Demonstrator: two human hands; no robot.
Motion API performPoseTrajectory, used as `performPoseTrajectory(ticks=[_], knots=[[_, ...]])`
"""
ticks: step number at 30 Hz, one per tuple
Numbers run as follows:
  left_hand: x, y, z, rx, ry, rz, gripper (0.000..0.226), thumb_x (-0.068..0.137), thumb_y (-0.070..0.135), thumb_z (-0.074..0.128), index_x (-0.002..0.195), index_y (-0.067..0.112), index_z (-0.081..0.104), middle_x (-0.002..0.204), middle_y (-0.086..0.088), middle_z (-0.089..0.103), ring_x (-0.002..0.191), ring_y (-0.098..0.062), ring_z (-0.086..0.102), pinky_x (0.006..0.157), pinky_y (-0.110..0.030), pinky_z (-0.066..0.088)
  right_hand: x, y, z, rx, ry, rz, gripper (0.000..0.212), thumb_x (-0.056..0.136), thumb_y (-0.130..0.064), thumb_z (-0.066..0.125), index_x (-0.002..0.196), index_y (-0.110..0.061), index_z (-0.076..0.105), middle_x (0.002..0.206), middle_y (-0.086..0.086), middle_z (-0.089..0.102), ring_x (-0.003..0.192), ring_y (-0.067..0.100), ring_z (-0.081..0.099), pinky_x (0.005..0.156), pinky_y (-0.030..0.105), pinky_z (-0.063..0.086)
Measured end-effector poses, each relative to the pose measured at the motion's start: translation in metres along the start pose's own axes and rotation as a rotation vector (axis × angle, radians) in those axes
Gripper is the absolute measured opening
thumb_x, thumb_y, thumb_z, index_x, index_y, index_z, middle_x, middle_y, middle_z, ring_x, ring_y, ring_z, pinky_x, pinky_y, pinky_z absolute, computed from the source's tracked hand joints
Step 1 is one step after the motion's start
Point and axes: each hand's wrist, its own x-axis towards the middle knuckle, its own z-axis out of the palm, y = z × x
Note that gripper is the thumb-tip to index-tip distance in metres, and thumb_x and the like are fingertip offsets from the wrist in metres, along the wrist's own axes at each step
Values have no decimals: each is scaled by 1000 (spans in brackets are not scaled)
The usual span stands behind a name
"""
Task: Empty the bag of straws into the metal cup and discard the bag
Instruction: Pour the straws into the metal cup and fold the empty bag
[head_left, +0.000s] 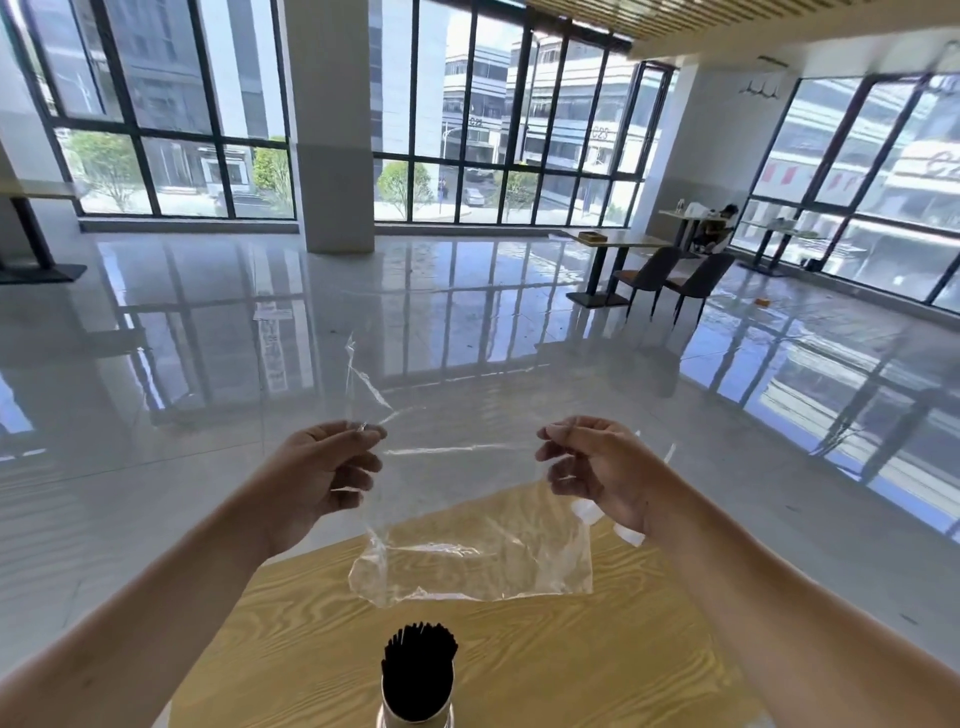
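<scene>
A clear plastic bag (467, 540) hangs spread out in the air above the wooden table (571, 654), with no straws visible inside it. My left hand (327, 467) pinches its upper left edge and my right hand (597, 467) pinches its upper right edge, both raised at about the same height. At the bottom centre of the view stands the metal cup (415, 719), only its rim showing. A bundle of black straws (418, 670) stands upright in it, directly below the bag.
A glossy tiled floor (208, 364) surrounds the table. Another table with two dark chairs (670, 275) stands at the far right near the windows. A white pillar (332, 130) rises at the back. No bin is in view.
</scene>
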Motion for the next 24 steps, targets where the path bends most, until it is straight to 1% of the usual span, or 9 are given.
performPoseTrajectory(ticks=[2, 5, 9, 11, 14, 16, 20, 22, 24], knots=[[0, -1, 1, -26, -40, -16, 17, 102, 11, 63, 113, 10, 77, 80, -11, 70, 57, -18, 61, 51, -27, 51, -1, 2, -8, -42, 30, -8, 30, 106, -12, 57, 87, -9, 80, 76, 12, 72, 49, 18, 58, 49, 28, 50], [4, -3, 8, 28, -47, -18, 19, 105, 13, 61, 117, 11, 76, 80, -12, 73, 55, -18, 63, 50, -28, 53, 0, 4, -17, -150, 58, -32, 40, 107, -10, 51, 85, -12, 84, 66, 9, 66, 43, 18, 47, 45, 26, 37], [15, -8, 24, 76, -22, -52, 22, 104, 8, 59, 119, 14, 75, 76, -11, 71, 52, -18, 61, 51, -29, 53, 7, 7, -33, -127, 47, -38, 30, 103, 0, 48, 106, -9, 77, 58, 9, 58, 39, 17, 39, 42, 22, 32], [19, -12, 34, 92, -14, -65, 28, 103, 3, 57, 120, 17, 75, 73, -10, 64, 48, -17, 56, 51, -28, 52, 11, 9, -43, -108, 43, -28, 33, 101, 3, 48, 112, -11, 75, 59, 10, 57, 37, 15, 37, 41, 20, 32], [27, -19, 49, 72, 11, -77, 35, 102, -3, 54, 118, 18, 76, 61, -5, 55, 39, -12, 47, 38, -22, 43, 16, 12, -60, -73, 27, -23, 40, 99, 6, 47, 113, -15, 77, 59, 12, 57, 33, 14, 37, 40, 20, 33], [35, -22, 59, 37, 26, -78, 37, 102, -7, 51, 116, 16, 77, 57, -6, 54, 36, -11, 45, 34, -21, 37, 21, 15, -73, -45, 18, -26, 43, 98, 8, 46, 111, -16, 80, 58, 13, 58, 32, 15, 39, 39, 20, 33], [54, -28, 84, -59, 72, -114, 39, 101, -10, 50, 111, 12, 80, 60, -15, 58, 36, -16, 50, 37, -23, 43, 35, 19, -102, -52, 19, -10, 45, 97, 9, 45, 104, -14, 83, 57, 11, 59, 36, 16, 43, 38, 22, 32], [64, -30, 97, -67, 86, -127, 40, 101, -10, 50, 103, 11, 84, 61, -15, 58, 37, -17, 52, 38, -23, 44, 44, 20, -119, -42, 18, -1, 44, 97, 10, 46, 96, -12, 84, 56, 11, 59, 36, 15, 44, 36, 22, 34], [74, -33, 112, -47, 86, -137, 43, 101, -11, 51, 90, 11, 86, 62, -16, 61, 40, -18, 55, 38, -22, 45, 54, 20, -138, -27, 7, 5, 44, 98, 9, 46, 90, -11, 84, 54, 12, 59, 34, 16, 45, 35, 22, 34]])
